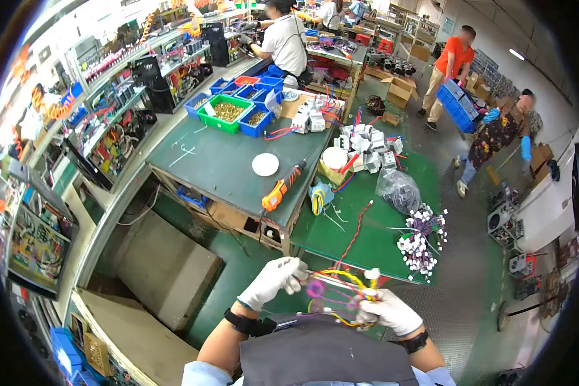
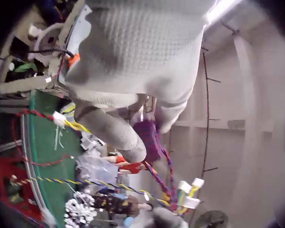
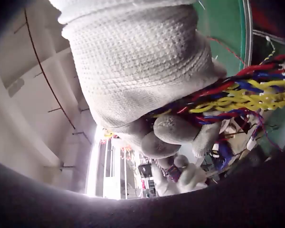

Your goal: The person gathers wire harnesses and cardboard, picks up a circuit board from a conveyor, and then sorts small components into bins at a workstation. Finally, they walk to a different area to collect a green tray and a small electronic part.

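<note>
My gloved left hand [image 1: 273,283] pinches a purple ring-shaped coil [image 2: 149,140] between thumb and fingers. Twisted red-and-blue wires [image 2: 156,180] run from the coil towards the other hand. My gloved right hand [image 1: 392,310] grips a bundle of twisted wires [image 3: 247,95] in red, yellow and blue, fingers curled round it. White connectors [image 2: 192,202] sit on some wire ends. In the head view, both hands are in front of my chest, close before the green table's near edge, with loops of yellow wire [image 1: 344,276] between them.
The green table [image 1: 328,238] carries a pile of wires with white connectors [image 1: 421,244], a plastic bag [image 1: 399,190] and grey-white components [image 1: 370,148]. An orange screwdriver [image 1: 280,193] and parts bins [image 1: 228,110] are on the bench to the left. Two people handle a blue crate [image 1: 457,106] at right.
</note>
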A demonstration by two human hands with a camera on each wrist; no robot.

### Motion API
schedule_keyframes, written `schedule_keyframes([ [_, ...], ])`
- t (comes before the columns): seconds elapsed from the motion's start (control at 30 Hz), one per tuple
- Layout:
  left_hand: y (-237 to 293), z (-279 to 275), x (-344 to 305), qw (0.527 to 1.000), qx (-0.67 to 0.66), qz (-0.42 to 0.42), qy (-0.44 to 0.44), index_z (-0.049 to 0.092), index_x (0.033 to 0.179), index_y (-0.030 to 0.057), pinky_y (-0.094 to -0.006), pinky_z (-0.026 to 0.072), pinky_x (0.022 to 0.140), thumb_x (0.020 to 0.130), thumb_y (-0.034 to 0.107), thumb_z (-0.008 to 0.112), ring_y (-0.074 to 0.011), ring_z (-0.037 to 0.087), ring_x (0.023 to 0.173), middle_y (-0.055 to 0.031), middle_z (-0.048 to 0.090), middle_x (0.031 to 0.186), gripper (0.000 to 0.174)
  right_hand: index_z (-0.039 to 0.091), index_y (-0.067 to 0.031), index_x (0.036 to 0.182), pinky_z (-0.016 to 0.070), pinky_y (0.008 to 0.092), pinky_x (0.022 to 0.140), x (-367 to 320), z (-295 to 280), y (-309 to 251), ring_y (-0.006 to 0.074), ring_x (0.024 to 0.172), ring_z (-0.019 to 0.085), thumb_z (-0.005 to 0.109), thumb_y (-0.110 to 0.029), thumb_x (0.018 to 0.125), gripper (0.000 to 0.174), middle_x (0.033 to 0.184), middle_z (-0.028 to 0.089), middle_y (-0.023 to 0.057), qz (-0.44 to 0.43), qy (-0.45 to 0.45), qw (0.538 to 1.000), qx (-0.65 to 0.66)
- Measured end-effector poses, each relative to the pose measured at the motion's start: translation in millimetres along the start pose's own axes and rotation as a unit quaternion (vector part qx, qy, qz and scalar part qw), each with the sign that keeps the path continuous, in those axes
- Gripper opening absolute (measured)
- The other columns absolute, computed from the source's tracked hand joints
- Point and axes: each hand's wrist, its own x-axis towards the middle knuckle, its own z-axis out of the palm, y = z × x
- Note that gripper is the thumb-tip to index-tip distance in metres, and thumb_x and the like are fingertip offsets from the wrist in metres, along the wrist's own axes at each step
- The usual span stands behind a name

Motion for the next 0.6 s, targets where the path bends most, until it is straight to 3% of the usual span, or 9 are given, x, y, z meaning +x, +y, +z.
schedule_keyframes([
  [0.07,-19.6,-20.0,31.7,0.993,-0.053,-0.05,0.096,0.056,0.113,-0.0019,-0.0248,0.0497,0.055,0.093,0.043,0.055,-0.0139,0.061,0.064,-0.0113,0.067,0.091,0.049,0.059,0.0017,0.099,0.0408,0.0299,0.061,-11.7,-24.7,-7.5,0.0117,0.054,0.043,0.062,-0.02,0.089,0.024,0.059,0.044,-0.0011,-0.035,0.044,0.998,0.0],
  [0.17,-39.9,-47.8,73.5,0.956,-0.006,-0.052,0.287,0.053,0.115,-0.0026,-0.0267,0.0497,0.055,0.089,0.05,0.058,-0.0173,0.062,0.064,-0.0144,0.064,0.098,0.059,0.058,0.0043,0.099,0.0431,0.0332,0.063,-21.9,-59.7,-10.1,0.013,0.053,0.044,0.062,-0.022,0.089,0.028,0.058,0.044,-0.0004,-0.054,0.068,0.996,0.021],
  [0.23,-39.9,-61.6,99.3,0.942,0.035,-0.058,0.329,0.052,0.114,-0.0027,-0.0277,0.0495,0.054,0.087,0.051,0.059,-0.0188,0.063,0.065,-0.0141,0.062,0.099,0.06,0.058,0.0053,0.099,0.0436,0.0342,0.063,-30.5,-70.9,-9.9,0.0127,0.053,0.042,0.063,-0.024,0.088,0.032,0.058,0.044,0.0001,-0.085,0.106,0.988,0.079],
  [0.27,-45.8,-70.5,115.6,0.936,0.032,-0.059,0.346,0.053,0.109,-0.002,-0.0294,0.0502,0.054,0.087,0.05,0.06,-0.0195,0.063,0.063,-0.0119,0.062,0.092,0.056,0.057,0.0061,0.101,0.0434,0.0348,0.063,-34.4,-70.6,-10.8,0.0118,0.052,0.039,0.064,-0.027,0.088,0.036,0.057,0.042,-0.0007,-0.103,0.123,0.984,0.083],
  [0.37,-58.7,-94.5,154.1,0.946,0.018,-0.104,0.305,0.055,0.102,0.0,-0.0304,0.0496,0.051,0.089,0.045,0.059,-0.0203,0.063,0.059,-0.0102,0.062,0.084,0.047,0.056,0.0062,0.103,0.0427,0.0348,0.064,-38.1,-67.3,-6.5,0.0107,0.051,0.036,0.064,-0.029,0.087,0.039,0.057,0.038,-0.0023,-0.137,0.156,0.968,0.141],
  [0.4,-64.9,-99.8,161.6,0.953,0.013,-0.103,0.285,0.056,0.094,0.0026,-0.0297,0.0477,0.046,0.09,0.039,0.057,-0.0198,0.061,0.054,-0.0075,0.061,0.074,0.036,0.055,0.0058,0.105,0.0412,0.0339,0.065,-36.8,-69.2,1.6,0.0094,0.05,0.033,0.065,-0.031,0.086,0.043,0.057,0.034,-0.0044,-0.137,0.159,0.965,0.156],
  [0.5,-41.0,-95.9,157.5,0.955,0.134,-0.136,0.227,0.055,0.083,0.0068,-0.0259,0.0432,0.043,0.092,0.031,0.052,-0.0144,0.057,0.049,-0.0036,0.06,0.067,0.026,0.056,0.0049,0.106,0.0393,0.0326,0.065,-26.0,-52.6,9.1,0.0085,0.05,0.031,0.064,-0.033,0.087,0.043,0.057,0.032,-0.0061,-0.136,0.186,0.947,0.223],
  [0.57,2.6,-65.0,138.4,0.957,0.187,-0.151,0.161,0.055,0.082,0.0081,-0.0245,0.0407,0.042,0.092,0.029,0.051,-0.0123,0.056,0.049,-0.0033,0.06,0.067,0.024,0.057,0.0022,0.105,0.0388,0.0333,0.066,-12.3,-43.3,12.7,0.009,0.051,0.03,0.061,-0.03,0.089,0.036,0.058,0.029,-0.0062,-0.11,0.225,0.933,0.258],
  [0.6,17.6,-48.9,133.1,0.97,0.185,-0.144,0.07,0.055,0.079,0.0092,-0.0236,0.0385,0.041,0.092,0.028,0.051,-0.0118,0.056,0.049,-0.0023,0.059,0.066,0.023,0.056,0.0004,0.104,0.0432,0.0349,0.068,-1.0,-39.4,12.9,0.0127,0.057,0.041,0.06,-0.027,0.09,0.031,0.067,0.041,-0.0013,-0.118,0.22,0.927,0.281],
])
